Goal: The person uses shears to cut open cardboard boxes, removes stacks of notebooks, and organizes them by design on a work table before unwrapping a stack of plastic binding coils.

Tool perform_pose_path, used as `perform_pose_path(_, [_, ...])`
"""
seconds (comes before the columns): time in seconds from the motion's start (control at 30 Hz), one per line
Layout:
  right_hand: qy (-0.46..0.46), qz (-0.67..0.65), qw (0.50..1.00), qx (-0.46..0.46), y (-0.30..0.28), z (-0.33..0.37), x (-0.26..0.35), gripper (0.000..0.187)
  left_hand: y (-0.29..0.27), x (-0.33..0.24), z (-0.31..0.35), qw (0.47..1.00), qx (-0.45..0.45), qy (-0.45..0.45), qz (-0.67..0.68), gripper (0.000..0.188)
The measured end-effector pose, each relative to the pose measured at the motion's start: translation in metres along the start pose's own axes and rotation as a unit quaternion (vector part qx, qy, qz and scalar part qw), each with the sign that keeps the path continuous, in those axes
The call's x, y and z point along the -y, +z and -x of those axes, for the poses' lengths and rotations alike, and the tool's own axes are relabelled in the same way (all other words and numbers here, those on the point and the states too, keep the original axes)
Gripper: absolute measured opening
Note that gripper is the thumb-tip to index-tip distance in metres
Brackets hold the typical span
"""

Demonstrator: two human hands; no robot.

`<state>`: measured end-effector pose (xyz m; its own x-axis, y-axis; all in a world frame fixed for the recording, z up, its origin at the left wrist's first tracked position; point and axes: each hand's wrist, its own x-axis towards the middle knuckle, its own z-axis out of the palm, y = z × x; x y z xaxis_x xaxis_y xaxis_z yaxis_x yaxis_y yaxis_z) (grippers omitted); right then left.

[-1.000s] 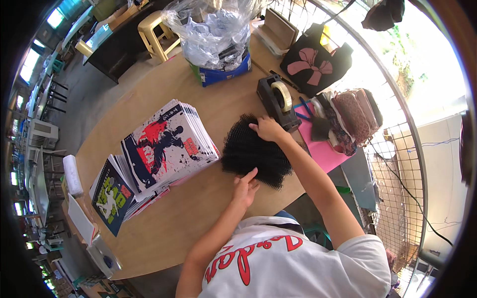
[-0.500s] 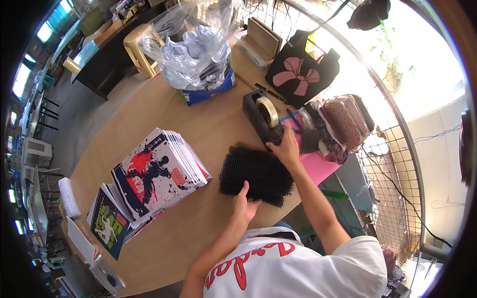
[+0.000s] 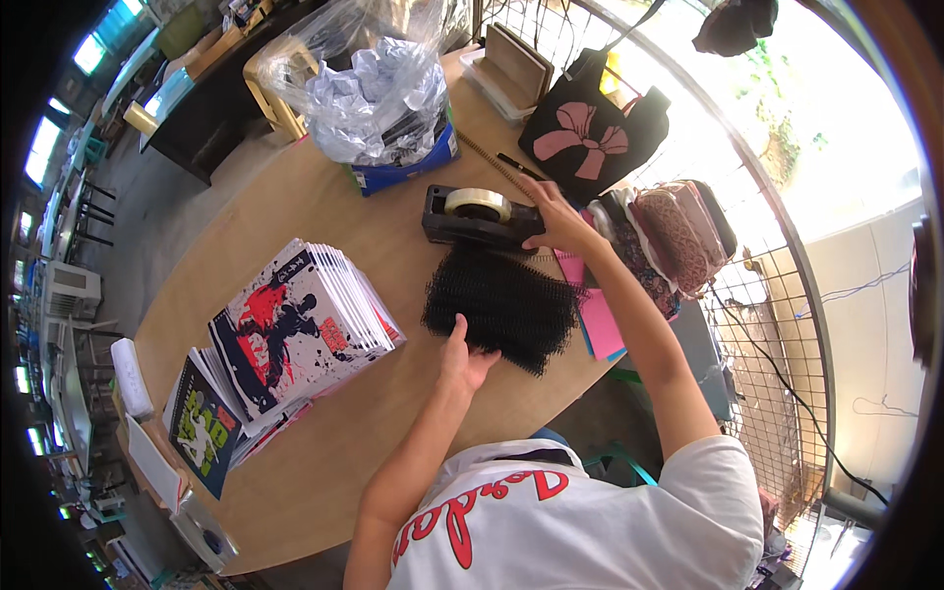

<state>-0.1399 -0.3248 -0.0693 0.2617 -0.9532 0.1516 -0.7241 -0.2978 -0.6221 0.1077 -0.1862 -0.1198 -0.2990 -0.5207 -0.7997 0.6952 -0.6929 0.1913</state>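
On the table before me lies a bundle of black binding coils (image 3: 501,307). My left hand (image 3: 466,360) grips its near edge, thumb on top and the other fingers partly hidden beneath. Just beyond the bundle stands a black tape dispenser (image 3: 455,231) carrying a roll of clear tape (image 3: 479,203). Its right end sits between the thumb and fingers of my right hand (image 3: 560,218). To the left is a stack of spiral notebooks (image 3: 295,334) with red, black and white covers. A notebook with a dark cover and green figure (image 3: 205,433) leans against the stack.
A blue box (image 3: 408,172) with a clear plastic bag of crumpled paper (image 3: 379,98) stands at the back. A black bag with a pink bow (image 3: 595,138), patterned pouches (image 3: 678,236) and pink sheets (image 3: 605,329) lie at right. Wire mesh (image 3: 762,393) borders that side.
The tape dispenser has turned from slanting to nearly crosswise and shifted left, my right hand at its end. My left hand stays on the coils, and the whole view has shifted slightly.
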Motion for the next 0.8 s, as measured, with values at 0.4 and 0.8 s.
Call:
perform_pose_path(0.4, [0.060, 0.030, 0.985, 0.160, 0.061, 0.093, 0.052, 0.080, -0.011, 0.055, 0.026, 1.000, 0.006, -0.016, -0.013, 0.040])
perform_pose_path(0.8, [-0.040, 0.121, 0.982, -0.142, 0.020, 0.046, 0.085, 0.034, -0.017, 0.011, -0.004, 0.991, 0.085, -0.025, -0.098, 0.027])
